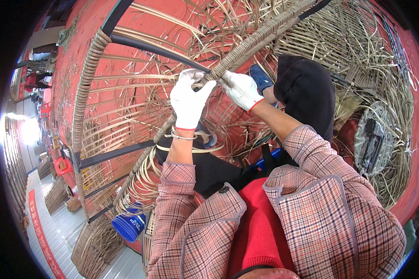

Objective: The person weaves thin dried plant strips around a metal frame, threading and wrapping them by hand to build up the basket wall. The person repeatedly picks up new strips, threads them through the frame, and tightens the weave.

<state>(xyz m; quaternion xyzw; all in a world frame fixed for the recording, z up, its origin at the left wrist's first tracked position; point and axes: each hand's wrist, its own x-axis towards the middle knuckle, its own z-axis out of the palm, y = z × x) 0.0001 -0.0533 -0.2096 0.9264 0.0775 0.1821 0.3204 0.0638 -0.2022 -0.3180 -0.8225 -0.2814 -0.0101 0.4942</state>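
Observation:
A chair-like frame stands tilted before me, its dark bars partly wrapped in tan wicker strand. My left hand, in a white glove with a red cuff, curls its fingers round the joint where a dark crossbar meets the wrapped rail. Its thumb points toward that joint. On the other side of the rail, my gloved right hand has its fingers pressed together against the wrapping. Whatever lies between those fingertips is too small to make out. Loose pale strands hang in loops below my left wrist.
A blue bucket stands at the lower left. Cut strands litter the red floor covering. On the right lie a woven panel and a dark object on clear plastic wrap. My knee is beside my right hand.

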